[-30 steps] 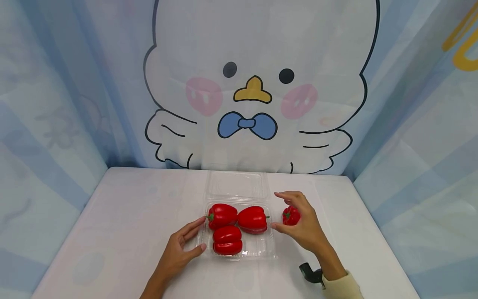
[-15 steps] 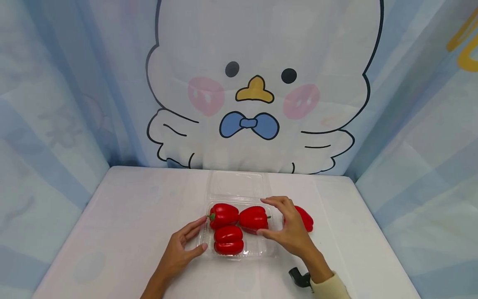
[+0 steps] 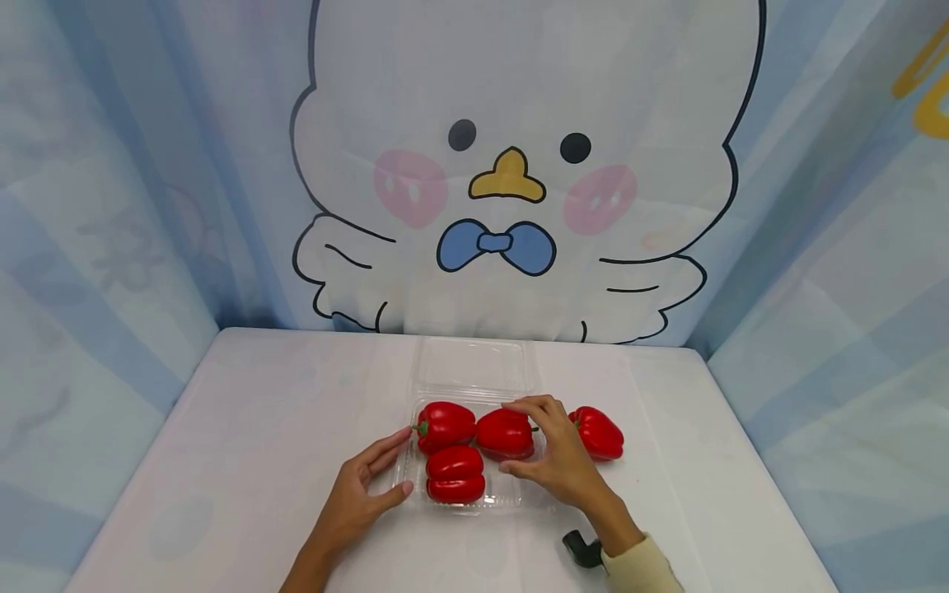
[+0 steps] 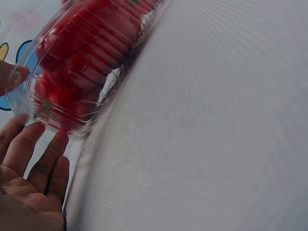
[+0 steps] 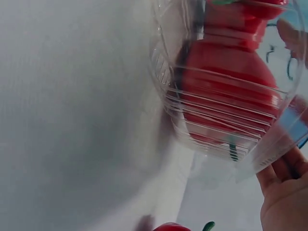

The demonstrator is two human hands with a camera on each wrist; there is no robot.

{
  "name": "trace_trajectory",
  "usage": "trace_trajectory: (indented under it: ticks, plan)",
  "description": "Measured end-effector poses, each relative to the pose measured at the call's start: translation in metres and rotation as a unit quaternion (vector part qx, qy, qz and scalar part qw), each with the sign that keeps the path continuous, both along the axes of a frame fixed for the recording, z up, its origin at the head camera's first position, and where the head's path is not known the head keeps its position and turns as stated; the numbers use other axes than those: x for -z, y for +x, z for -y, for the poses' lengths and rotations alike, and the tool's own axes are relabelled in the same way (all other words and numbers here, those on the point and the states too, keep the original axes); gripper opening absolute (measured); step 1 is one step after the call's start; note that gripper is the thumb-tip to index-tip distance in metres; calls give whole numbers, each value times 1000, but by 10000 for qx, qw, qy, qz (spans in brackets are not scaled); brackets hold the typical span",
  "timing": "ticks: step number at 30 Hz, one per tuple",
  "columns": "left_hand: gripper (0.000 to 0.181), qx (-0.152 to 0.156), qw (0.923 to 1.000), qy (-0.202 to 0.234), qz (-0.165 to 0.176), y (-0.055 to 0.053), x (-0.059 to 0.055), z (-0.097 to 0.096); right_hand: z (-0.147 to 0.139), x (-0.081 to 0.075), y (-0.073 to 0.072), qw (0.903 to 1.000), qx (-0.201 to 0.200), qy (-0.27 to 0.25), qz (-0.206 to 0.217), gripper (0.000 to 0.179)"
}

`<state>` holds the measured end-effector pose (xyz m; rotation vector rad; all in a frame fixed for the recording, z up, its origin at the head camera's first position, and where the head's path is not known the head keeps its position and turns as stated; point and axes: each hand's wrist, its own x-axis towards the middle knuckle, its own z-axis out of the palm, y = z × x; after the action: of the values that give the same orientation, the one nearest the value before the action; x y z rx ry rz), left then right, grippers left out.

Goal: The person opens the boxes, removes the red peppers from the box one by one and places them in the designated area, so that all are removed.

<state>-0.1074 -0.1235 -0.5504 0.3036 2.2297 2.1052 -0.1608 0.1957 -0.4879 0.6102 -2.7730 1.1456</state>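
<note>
A clear plastic clamshell box [image 3: 507,492] lies with its lid [image 3: 472,366] folded back. Three red bell peppers sit inside: one at the back left [image 3: 445,426], one at the back right [image 3: 506,434] and one in front [image 3: 455,474]. At the box's left side is my left hand [image 3: 354,498], fingertips touching the wall, thumb spread apart. My right hand [image 3: 567,461] reaches over the right rim, thumb and fingers spread on either side of the back right pepper without visibly gripping it. Another red bell pepper [image 3: 599,434] lies outside, just right of that hand.
The white table [image 3: 259,428] ends at a cartoon-print curtain [image 3: 504,296] behind it, with curtains on both sides as well. A dark green, bent object [image 3: 582,549] shows beside my right wrist.
My right hand has moved left, from the outside pepper to over the box's right side. That pepper is now more fully visible. The left hand stays against the box.
</note>
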Motion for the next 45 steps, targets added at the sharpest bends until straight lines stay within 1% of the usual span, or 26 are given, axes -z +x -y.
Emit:
trace_trajectory:
  ticks: [10, 15, 22, 28, 34, 38, 45]
  plan:
    - [69, -15, 10000, 21, 35, 1, 0, 0, 4, 3, -1, 9987, 157, 485, -77, 78]
    - [69, -31, 10000, 17, 62, 1, 0, 0, 5, 6, -2, 9978, 248, 609, -80, 78]
    - [68, -34, 10000, 33, 0, 0, 0, 0, 7, 8, -4, 9970, 341, 696, -84, 76]
    - [68, -34, 10000, 62, -63, 0, 0, 0, 8, 8, -4, 9977, 310, 609, -22, 76]
    - [68, -51, 10000, 46, 8, 1, -1, 0, 7, 3, -3, 9987, 359, 340, 75, 74]
    - [68, -53, 10000, 37, 47, 1, -1, 0, 6, 0, -1, 9988, 406, 255, 63, 73]
    - [68, -64, 10000, 20, 13, 1, -1, 0, 1, -5, 1, 9989, 435, 187, 25, 72]
